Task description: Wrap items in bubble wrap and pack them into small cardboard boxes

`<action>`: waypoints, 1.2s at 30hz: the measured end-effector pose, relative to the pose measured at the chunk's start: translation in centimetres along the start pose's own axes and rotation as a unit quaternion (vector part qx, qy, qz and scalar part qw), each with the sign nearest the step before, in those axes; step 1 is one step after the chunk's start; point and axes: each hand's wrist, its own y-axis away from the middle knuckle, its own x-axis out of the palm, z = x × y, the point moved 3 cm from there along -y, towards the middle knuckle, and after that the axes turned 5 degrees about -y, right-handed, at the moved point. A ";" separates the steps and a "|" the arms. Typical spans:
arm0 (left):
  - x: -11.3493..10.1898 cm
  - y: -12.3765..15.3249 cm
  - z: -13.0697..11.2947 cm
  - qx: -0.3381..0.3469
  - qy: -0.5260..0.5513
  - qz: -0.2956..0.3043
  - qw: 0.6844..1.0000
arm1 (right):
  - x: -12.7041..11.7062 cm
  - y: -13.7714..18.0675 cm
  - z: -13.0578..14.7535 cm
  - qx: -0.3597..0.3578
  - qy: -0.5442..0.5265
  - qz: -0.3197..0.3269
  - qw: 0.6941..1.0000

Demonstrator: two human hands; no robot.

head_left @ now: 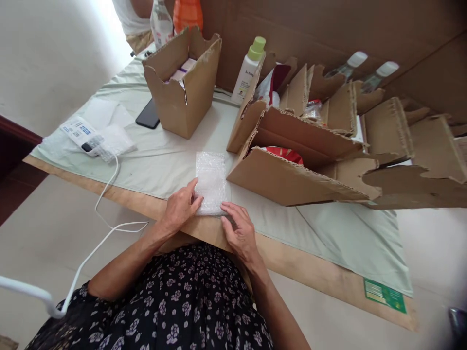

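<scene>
A small rectangular piece of bubble wrap [211, 177] lies flat on the cloth near the table's front edge, right before me. My left hand [180, 206] rests at its lower left side, thumb and fingers apart, the thumb tip touching the wrap. At the lower right corner my right hand [240, 231] touches it with stretched fingertips, the thumb held apart from them. Neither hand is closed around the wrap. Whether anything lies inside the wrap I cannot tell.
An open cardboard box [186, 92] holds small packages, with a dark phone [148, 114] beside it. Cardboard compartments [310, 180] fill the right side. A white bottle [249, 70] stands behind. Bubble-wrap pouches [116, 141] and a white cable [105, 189] are at left.
</scene>
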 end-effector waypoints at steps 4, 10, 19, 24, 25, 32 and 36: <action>0.3 0.0 0.2 0.008 -0.067 0.006 0.998 | 0.9 -0.2 -0.4 -0.063 0.139 0.048 0.987; 0.5 0.0 0.2 0.037 -0.073 -0.053 0.995 | 1.5 -1.0 -0.9 -0.084 0.181 0.064 0.978; -3.5 3.4 -0.8 0.169 0.102 0.038 0.980 | 0.6 -0.5 0.6 -0.010 0.032 0.052 0.998; -2.3 3.1 -0.2 0.030 0.127 0.021 0.991 | 0.4 -1.0 0.4 0.010 -0.001 -0.002 1.000; -2.0 2.8 -0.1 0.017 0.127 0.013 0.992 | 0.2 -0.9 0.6 -0.016 0.020 -0.033 0.999; -1.1 2.0 0.3 0.019 0.081 -0.018 0.996 | 0.9 0.1 1.1 -0.169 0.162 -0.012 0.972; -1.6 2.5 -0.1 0.065 0.025 -0.067 0.995 | 2.3 -0.9 -0.1 -0.159 0.200 0.071 0.964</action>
